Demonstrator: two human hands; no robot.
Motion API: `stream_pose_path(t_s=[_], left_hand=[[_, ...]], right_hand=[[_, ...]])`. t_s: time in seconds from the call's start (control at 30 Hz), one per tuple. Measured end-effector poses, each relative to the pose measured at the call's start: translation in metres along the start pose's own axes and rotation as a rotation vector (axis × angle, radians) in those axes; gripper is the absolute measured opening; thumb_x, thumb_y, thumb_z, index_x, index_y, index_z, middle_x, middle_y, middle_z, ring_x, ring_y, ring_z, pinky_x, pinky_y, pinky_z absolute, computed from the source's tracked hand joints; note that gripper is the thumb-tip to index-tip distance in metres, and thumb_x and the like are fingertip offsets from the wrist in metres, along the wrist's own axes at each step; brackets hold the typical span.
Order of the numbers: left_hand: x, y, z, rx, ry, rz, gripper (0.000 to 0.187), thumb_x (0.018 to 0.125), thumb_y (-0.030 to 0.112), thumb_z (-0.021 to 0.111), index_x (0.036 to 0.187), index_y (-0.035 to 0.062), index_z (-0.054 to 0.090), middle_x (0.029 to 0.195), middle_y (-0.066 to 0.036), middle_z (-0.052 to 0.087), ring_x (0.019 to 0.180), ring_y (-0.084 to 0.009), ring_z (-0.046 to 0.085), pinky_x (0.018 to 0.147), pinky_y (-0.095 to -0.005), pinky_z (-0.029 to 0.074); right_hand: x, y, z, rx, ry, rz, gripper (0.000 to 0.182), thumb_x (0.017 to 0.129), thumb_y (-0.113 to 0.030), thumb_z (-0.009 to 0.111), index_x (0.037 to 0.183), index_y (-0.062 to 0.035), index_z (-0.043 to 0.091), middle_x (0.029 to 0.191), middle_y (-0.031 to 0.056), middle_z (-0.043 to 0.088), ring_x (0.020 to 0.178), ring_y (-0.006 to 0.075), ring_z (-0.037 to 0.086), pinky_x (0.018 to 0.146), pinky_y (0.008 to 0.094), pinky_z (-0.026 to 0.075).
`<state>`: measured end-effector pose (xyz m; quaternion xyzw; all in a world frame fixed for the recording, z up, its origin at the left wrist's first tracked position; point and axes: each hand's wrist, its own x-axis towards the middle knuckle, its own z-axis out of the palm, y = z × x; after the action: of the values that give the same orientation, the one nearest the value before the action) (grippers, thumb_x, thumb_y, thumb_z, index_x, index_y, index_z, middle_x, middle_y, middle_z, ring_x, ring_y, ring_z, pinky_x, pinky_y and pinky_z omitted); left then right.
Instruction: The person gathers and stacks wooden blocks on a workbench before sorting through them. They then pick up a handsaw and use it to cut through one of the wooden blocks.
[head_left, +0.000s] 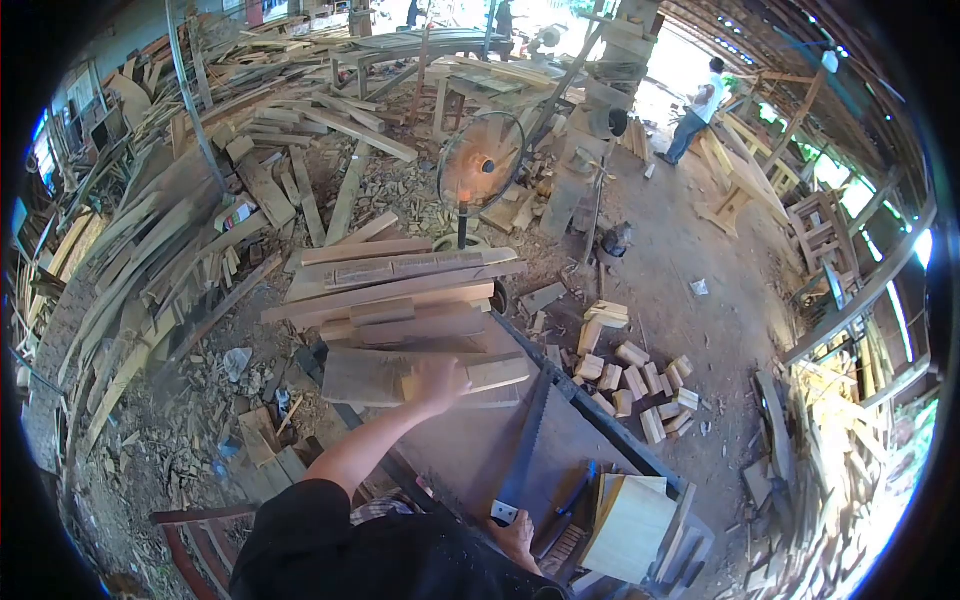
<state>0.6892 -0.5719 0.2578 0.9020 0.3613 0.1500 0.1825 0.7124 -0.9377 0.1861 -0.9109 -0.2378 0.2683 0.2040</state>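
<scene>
Gripping saw (529,440) in right hand (515,538), resting left hand (438,384) on wood block (498,373) (blurry, can't tell grip); risks shifting block under left palm if pressing loosely.

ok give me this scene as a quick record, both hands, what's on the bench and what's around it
left hand: on a wooden block, exact grip unclear
right hand: holding the handsaw at its handle end
workbench: bears boards, block, handsaw
ground to the right: cut wood blocks
beyond the bench: pedestal fan
far right: standing person
</scene>
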Motion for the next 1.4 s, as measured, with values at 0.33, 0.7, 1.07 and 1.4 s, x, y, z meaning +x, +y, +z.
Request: stream_pose_path(t_s=[0.33,0.7,1.07,1.4], left_hand=[[0.006,0.019,-0.022,0.085,-0.248,-0.060,0.073,0.085,0.066,0.045,0.134,0.0118,0.043,0.126,-0.019,0.049,0.122,-0.0374,0.040,0.098,-0.0564,0.029],[0.017,-0.001,0.033,-0.038,0.129,-0.244,0.035,0.093,0.036,0.042,0.092,0.0104,0.066,0.103,-0.010,0.063,0.108,-0.0273,0.052,0.092,-0.0463,0.035],[0.028,0.015,0.029,0.049,0.181,-0.440,0.029,0.090,0.026,0.042,0.087,0.0090,0.066,0.096,-0.010,0.064,0.100,-0.0278,0.054,0.088,-0.0429,0.036],[0.033,0.013,0.040,0.104,0.175,-0.471,0.027,0.088,0.024,0.046,0.089,0.0063,0.066,0.099,-0.011,0.064,0.104,-0.0283,0.053,0.089,-0.0431,0.035]], right_hand=[[-0.007,-0.009,-0.017,0.200,0.152,0.191,0.059,0.073,-0.039,0.074,0.109,-0.0018,0.047,0.092,0.0248,0.063,0.087,0.0413,0.063,0.077,0.0475,0.048],[-0.008,-0.046,-0.062,0.356,0.403,-0.379,0.033,0.084,-0.019,0.064,0.111,-0.0037,0.053,0.085,0.0187,0.064,0.074,0.0377,0.065,0.067,0.0415,0.051],[-0.005,-0.081,-0.041,0.280,0.234,-0.403,0.025,0.087,-0.019,0.063,0.105,-0.0054,0.053,0.081,0.0209,0.063,0.075,0.0398,0.064,0.064,0.0446,0.050],[-0.018,-0.062,-0.043,0.255,0.249,-0.396,0.027,0.084,-0.018,0.066,0.106,-0.0059,0.055,0.083,0.0204,0.064,0.075,0.0394,0.064,0.064,0.0437,0.052]])
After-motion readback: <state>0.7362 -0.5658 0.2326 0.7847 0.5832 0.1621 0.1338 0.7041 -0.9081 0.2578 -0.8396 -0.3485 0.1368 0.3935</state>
